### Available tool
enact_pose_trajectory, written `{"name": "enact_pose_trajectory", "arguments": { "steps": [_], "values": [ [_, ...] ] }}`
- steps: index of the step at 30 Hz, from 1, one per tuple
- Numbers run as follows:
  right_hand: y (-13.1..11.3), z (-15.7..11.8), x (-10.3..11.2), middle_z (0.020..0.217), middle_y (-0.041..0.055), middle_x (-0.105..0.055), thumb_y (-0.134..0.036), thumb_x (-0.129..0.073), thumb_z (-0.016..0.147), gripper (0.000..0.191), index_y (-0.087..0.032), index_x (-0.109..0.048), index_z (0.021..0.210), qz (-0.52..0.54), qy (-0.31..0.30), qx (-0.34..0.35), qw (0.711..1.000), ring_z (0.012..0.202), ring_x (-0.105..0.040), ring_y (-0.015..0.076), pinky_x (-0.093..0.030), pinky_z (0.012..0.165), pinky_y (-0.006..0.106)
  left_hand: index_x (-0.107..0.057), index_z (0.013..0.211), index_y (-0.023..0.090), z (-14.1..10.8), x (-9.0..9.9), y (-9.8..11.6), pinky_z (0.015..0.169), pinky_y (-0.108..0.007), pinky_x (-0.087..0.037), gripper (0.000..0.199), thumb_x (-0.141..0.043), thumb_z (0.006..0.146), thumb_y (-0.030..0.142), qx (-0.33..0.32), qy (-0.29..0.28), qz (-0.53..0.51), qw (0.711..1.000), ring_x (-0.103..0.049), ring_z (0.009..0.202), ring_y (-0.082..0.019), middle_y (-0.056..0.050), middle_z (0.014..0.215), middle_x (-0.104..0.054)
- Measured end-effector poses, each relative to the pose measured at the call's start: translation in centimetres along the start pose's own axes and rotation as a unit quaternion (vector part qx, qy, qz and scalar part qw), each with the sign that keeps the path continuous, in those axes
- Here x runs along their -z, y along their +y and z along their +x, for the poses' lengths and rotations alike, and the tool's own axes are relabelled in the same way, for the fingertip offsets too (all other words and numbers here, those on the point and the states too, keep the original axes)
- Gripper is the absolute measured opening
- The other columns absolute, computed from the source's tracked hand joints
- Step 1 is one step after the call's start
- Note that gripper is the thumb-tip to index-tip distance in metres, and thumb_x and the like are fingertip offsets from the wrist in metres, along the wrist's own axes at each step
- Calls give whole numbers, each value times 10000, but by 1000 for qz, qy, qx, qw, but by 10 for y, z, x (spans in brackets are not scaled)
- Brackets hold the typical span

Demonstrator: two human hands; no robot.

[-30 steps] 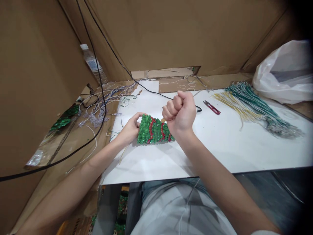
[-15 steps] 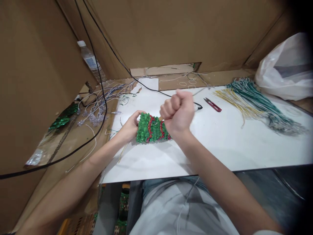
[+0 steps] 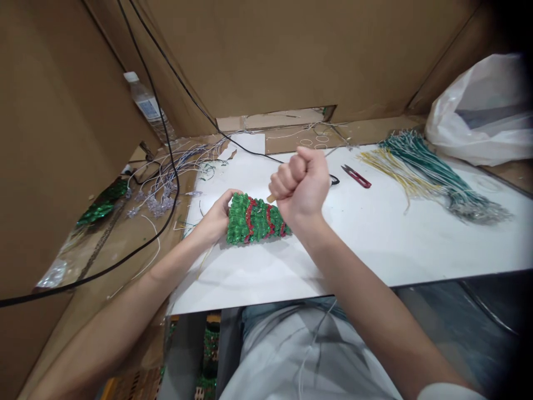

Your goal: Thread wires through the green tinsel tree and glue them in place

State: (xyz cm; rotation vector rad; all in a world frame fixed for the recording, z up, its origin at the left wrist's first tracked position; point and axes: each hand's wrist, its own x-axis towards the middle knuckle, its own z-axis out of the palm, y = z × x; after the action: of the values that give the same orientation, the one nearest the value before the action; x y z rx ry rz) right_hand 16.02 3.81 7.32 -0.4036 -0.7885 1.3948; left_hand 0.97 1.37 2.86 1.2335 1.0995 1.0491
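Observation:
A green tinsel tree with red bands (image 3: 259,220) lies on its side on the white board (image 3: 366,244), its wide end to the left. At that wide end, my left hand (image 3: 220,215) grips it, some fingers hidden behind it. Above the narrow end, my right hand (image 3: 300,183) is a fist around a tool with a tan tip (image 3: 271,198); the tip points left, close over the tree. Beyond the fist shows a black loop (image 3: 334,180).
Red snips (image 3: 356,176) lie to the right, near yellow wires (image 3: 395,175) and green wires (image 3: 433,166). A white plastic bag (image 3: 474,122) stands at back right. On the left are a bottle (image 3: 147,105), pale wires (image 3: 160,200), green tinsel (image 3: 102,204) and a black cable (image 3: 162,119).
The tool has lifted slightly off the tree, with my right fist a little higher over it. The whole view has shifted slightly, moving things left in the picture.

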Motion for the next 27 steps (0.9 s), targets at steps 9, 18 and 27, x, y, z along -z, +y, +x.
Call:
{"name": "enact_pose_trajectory", "arguments": {
  "steps": [9,18,27],
  "values": [
    [-3,-1,-3,444,-84,-75,-595,-392,866,556,-231,-136,533,-58,1,-33,998,356,-96,66,-152,339,217,-508,894,192,-1,2,0,478,-149,-421,442,-785,554,130,-13,-14,-10,1000,-482,511,-47,83,668,-549],
    [2,0,-1,454,-84,-69,-616,-384,854,551,-232,-136,547,-77,0,-39,996,366,-91,67,-145,347,221,-519,879,190,0,3,-2,485,-147,-407,424,-788,554,148,-25,-16,-2,1000,-485,551,-54,73,700,-545],
    [3,-2,-4,463,-79,-68,-590,-374,866,519,-236,-155,555,-87,-10,-47,995,374,-107,75,-156,349,227,-513,903,196,-1,3,-3,509,-162,-396,404,-776,597,180,-26,-10,7,1000,-472,563,-61,72,689,-534]
  ]
}}
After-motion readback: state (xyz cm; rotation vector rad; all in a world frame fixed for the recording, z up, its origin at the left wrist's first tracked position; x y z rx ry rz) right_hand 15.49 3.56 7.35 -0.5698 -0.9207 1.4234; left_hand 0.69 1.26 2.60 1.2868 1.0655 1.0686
